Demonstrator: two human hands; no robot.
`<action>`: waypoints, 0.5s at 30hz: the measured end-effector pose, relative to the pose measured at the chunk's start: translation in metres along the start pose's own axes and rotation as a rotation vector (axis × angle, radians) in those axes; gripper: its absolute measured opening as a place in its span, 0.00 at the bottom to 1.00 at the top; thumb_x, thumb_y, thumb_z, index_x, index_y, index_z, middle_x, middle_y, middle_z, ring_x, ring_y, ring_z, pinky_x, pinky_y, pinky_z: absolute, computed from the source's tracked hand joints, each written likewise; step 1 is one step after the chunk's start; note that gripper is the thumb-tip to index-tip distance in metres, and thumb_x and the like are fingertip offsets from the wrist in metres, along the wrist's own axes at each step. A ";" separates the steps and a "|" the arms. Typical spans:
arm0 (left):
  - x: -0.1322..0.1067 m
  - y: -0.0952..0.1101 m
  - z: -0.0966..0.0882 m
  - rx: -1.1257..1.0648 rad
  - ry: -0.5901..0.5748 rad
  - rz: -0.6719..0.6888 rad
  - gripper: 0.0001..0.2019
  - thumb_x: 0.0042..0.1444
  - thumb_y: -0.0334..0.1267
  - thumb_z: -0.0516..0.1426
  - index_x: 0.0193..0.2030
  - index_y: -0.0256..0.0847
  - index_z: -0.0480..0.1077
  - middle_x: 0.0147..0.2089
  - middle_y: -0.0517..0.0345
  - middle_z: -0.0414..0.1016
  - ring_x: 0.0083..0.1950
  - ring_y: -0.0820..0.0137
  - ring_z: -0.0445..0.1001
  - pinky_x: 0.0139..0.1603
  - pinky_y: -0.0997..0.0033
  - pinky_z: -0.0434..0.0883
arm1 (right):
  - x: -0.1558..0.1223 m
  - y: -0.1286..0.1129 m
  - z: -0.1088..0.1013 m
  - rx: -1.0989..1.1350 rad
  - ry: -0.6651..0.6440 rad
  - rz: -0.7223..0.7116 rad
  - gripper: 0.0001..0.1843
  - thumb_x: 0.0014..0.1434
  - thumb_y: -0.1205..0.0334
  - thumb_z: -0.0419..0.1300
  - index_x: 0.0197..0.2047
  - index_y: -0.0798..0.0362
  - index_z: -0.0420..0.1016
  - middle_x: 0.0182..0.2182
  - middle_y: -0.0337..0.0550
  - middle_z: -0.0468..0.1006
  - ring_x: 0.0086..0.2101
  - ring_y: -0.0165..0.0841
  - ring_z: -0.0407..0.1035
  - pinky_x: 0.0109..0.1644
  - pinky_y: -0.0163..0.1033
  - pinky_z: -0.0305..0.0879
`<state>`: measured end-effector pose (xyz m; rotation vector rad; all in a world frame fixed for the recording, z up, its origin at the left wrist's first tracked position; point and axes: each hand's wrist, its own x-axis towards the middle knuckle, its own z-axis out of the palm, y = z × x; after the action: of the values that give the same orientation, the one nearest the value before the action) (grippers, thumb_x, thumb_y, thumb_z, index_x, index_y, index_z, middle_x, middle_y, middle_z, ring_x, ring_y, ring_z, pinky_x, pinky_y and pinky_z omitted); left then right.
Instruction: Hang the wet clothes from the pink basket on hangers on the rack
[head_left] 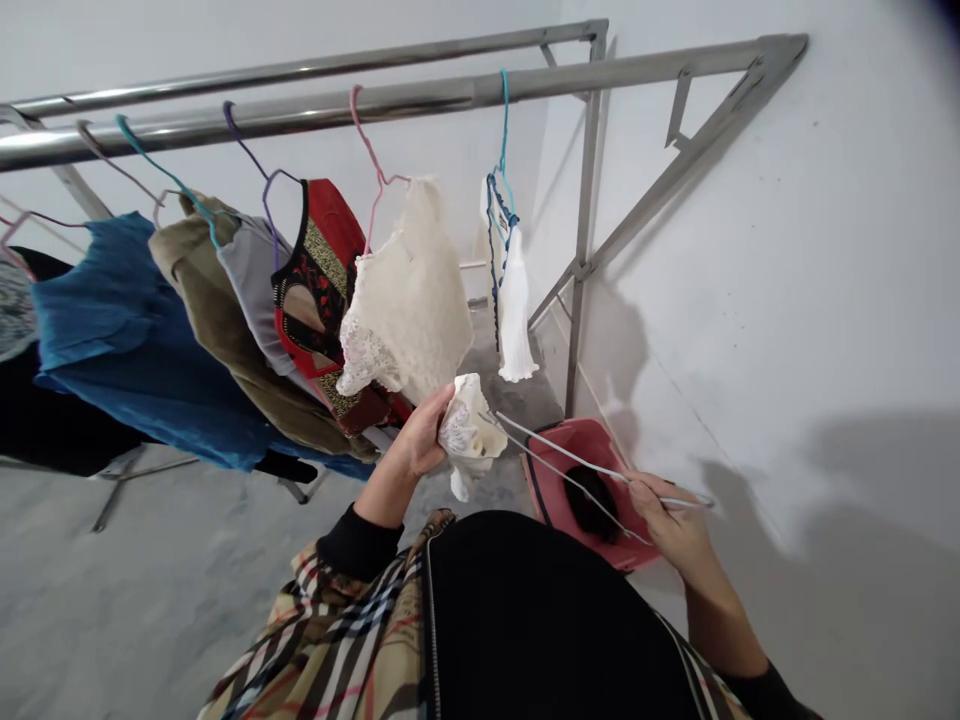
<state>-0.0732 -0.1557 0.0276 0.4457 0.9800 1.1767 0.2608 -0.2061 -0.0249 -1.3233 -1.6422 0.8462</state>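
My left hand [425, 432] is closed round a small white lace garment [470, 432], bunched up below the rail. A thin white wire hanger [574, 462] is pinched in my right hand [671, 520]; its far end reaches into the lace garment. Both hands hover in front of my body, above a pink basket [555, 450] on the floor. A dark garment [590, 505] lies inside that basket.
A steel clothes rail [420, 95] spans the top, with hung clothes: a blue top [112, 320], an olive garment [217, 320], a red patterned top [322, 270], a cream lace top [412, 290], a white ribbed piece [516, 310]. A white wall stands at the right; the floor is grey concrete.
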 end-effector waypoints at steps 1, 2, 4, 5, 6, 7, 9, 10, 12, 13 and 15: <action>-0.001 0.000 0.000 0.026 -0.010 0.028 0.18 0.51 0.49 0.63 0.41 0.37 0.76 0.33 0.53 0.79 0.36 0.64 0.77 0.38 0.69 0.72 | 0.001 -0.005 0.000 -0.003 -0.033 0.008 0.15 0.62 0.49 0.56 0.38 0.46 0.82 0.32 0.43 0.83 0.34 0.42 0.78 0.39 0.46 0.76; -0.002 -0.001 0.001 0.064 -0.030 0.054 0.18 0.50 0.49 0.64 0.41 0.38 0.75 0.32 0.54 0.78 0.34 0.66 0.76 0.36 0.71 0.71 | 0.003 -0.009 0.003 -0.004 -0.074 0.014 0.16 0.62 0.49 0.57 0.38 0.46 0.83 0.34 0.44 0.84 0.36 0.43 0.78 0.41 0.47 0.76; -0.004 -0.005 0.004 0.186 -0.101 0.078 0.18 0.49 0.48 0.65 0.42 0.39 0.75 0.31 0.57 0.76 0.30 0.69 0.73 0.34 0.73 0.69 | 0.009 -0.018 0.013 -0.004 -0.159 0.009 0.15 0.62 0.50 0.57 0.37 0.46 0.83 0.36 0.43 0.84 0.38 0.43 0.78 0.44 0.48 0.76; -0.005 -0.008 0.006 0.279 -0.148 0.079 0.18 0.49 0.47 0.65 0.42 0.39 0.74 0.30 0.58 0.75 0.29 0.70 0.72 0.33 0.73 0.68 | 0.013 -0.021 0.021 -0.002 -0.188 -0.001 0.15 0.62 0.50 0.57 0.36 0.46 0.83 0.36 0.43 0.84 0.38 0.43 0.78 0.44 0.48 0.75; -0.006 -0.011 0.008 0.395 -0.197 0.081 0.17 0.49 0.47 0.65 0.41 0.39 0.74 0.29 0.59 0.74 0.29 0.70 0.71 0.32 0.74 0.67 | 0.017 -0.024 0.030 0.001 -0.201 -0.015 0.16 0.62 0.50 0.56 0.35 0.46 0.83 0.36 0.43 0.84 0.38 0.43 0.78 0.44 0.48 0.75; -0.007 -0.015 0.011 0.531 -0.240 0.094 0.15 0.49 0.47 0.64 0.39 0.40 0.75 0.28 0.59 0.73 0.29 0.69 0.70 0.32 0.74 0.66 | 0.021 -0.027 0.039 0.005 -0.200 -0.030 0.16 0.63 0.50 0.56 0.35 0.46 0.83 0.35 0.43 0.84 0.37 0.42 0.78 0.44 0.47 0.75; -0.010 -0.021 0.016 0.822 -0.257 0.186 0.10 0.47 0.45 0.65 0.33 0.41 0.75 0.26 0.59 0.70 0.30 0.67 0.68 0.34 0.73 0.65 | 0.029 -0.030 0.057 0.018 -0.180 -0.060 0.18 0.64 0.49 0.55 0.33 0.47 0.82 0.33 0.43 0.83 0.35 0.41 0.77 0.41 0.45 0.74; -0.012 -0.023 0.019 0.955 -0.230 0.262 0.08 0.47 0.42 0.65 0.32 0.42 0.76 0.25 0.59 0.68 0.31 0.66 0.68 0.36 0.72 0.64 | 0.033 -0.031 0.065 0.029 -0.172 -0.069 0.19 0.64 0.49 0.54 0.32 0.47 0.82 0.31 0.43 0.83 0.34 0.40 0.77 0.40 0.44 0.74; -0.015 -0.023 0.022 1.185 -0.147 0.430 0.04 0.47 0.36 0.64 0.32 0.45 0.77 0.25 0.56 0.68 0.35 0.62 0.68 0.41 0.69 0.64 | 0.041 -0.031 0.076 0.055 -0.162 -0.082 0.20 0.64 0.48 0.53 0.29 0.48 0.80 0.28 0.42 0.81 0.31 0.39 0.75 0.37 0.43 0.72; -0.017 -0.021 0.024 1.283 -0.113 0.505 0.05 0.48 0.34 0.63 0.33 0.46 0.78 0.27 0.53 0.69 0.38 0.60 0.68 0.44 0.67 0.63 | 0.044 -0.031 0.079 0.068 -0.163 -0.085 0.21 0.64 0.48 0.53 0.28 0.49 0.79 0.26 0.42 0.80 0.30 0.38 0.75 0.36 0.42 0.72; -0.019 -0.015 0.024 1.442 -0.101 0.610 0.06 0.50 0.34 0.63 0.35 0.47 0.79 0.33 0.49 0.71 0.44 0.57 0.67 0.48 0.63 0.62 | 0.050 -0.030 0.081 0.084 -0.165 -0.086 0.21 0.63 0.47 0.54 0.27 0.49 0.78 0.24 0.41 0.79 0.29 0.37 0.74 0.36 0.41 0.71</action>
<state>-0.0459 -0.1738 0.0365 2.0254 1.5533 0.7418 0.1708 -0.1638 -0.0220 -1.1426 -1.7573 0.9833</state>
